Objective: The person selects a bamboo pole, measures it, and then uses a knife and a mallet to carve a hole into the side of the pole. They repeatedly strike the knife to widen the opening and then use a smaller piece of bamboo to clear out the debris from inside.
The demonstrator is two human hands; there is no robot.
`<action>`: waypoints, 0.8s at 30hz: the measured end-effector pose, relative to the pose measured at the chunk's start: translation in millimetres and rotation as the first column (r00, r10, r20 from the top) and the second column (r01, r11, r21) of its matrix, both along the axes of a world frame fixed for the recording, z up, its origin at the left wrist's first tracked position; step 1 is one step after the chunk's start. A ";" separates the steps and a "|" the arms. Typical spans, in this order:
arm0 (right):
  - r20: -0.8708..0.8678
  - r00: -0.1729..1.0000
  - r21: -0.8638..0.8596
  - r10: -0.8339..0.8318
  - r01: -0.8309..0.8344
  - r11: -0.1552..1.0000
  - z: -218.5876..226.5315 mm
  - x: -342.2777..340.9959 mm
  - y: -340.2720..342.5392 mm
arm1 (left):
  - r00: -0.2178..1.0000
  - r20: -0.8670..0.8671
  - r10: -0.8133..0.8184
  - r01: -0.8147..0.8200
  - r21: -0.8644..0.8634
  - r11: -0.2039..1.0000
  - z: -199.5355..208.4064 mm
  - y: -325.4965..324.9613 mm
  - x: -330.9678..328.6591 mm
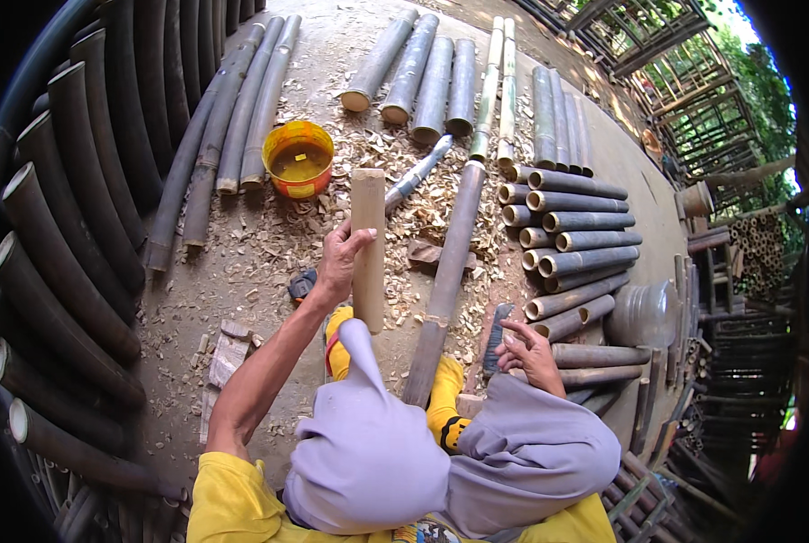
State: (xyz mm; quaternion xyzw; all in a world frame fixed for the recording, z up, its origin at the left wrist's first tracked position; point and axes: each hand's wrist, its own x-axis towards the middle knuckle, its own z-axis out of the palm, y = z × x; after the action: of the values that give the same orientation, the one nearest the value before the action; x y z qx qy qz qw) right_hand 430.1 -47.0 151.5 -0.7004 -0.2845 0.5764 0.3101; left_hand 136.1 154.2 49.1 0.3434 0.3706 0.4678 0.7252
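- Long grey-brown bamboo pole [447,271]: lies on the shaving-strewn floor right of the grip; likely heavy, rigid.
- Short pale split bamboo slat [368,249]: upright, probably light, stiff; best held mid-length.
- Left hand [339,262]: grip clenched around the slat's middle.
- Right hand [531,355]: released, fingers loose, resting on the knee.

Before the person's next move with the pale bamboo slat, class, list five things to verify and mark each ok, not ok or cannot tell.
1. Left hand has a firm hold on the upright pale flat bamboo slat: ok, fingers wrap its middle.
2. Right hand is free: ok, it rests open on the knee, holding nothing.
3. Long dark bamboo pole lies steady between the knees: cannot tell, its near end is hidden.
4. Orange plastic bucket of brown liquid stands upright, apart from the slat: ok.
5. Ground around the feet is free of litter: not ok, pale wood shavings cover it.
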 end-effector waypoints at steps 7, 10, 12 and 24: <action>0.067 0.985 -0.022 0.158 -0.157 0.987 45.2 -42.2 0.0 | 0.960 0.281 0.019 0.061 -0.273 0.960 3.9 0.9 16.6; 0.115 0.964 0.030 0.239 -0.244 0.969 43.2 -65.3 9.9 | 0.943 0.327 -0.059 0.162 -0.298 0.941 6.3 7.3 21.7; 0.077 0.963 0.046 0.259 -0.263 0.964 32.6 -75.2 27.5 | 0.929 0.362 -0.071 0.196 -0.320 0.927 12.5 14.2 21.7; -0.291 0.951 0.157 0.104 -0.060 0.986 -54.3 -135.4 70.5 | 0.952 0.236 -0.195 0.250 -0.235 0.939 35.0 17.5 29.7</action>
State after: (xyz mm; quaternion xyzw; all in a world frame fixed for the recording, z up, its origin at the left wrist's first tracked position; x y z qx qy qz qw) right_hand 294.7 23.5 97.2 -0.5684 -0.3049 0.6654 0.3759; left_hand 165.8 171.7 84.2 0.2333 0.3095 0.3626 0.8475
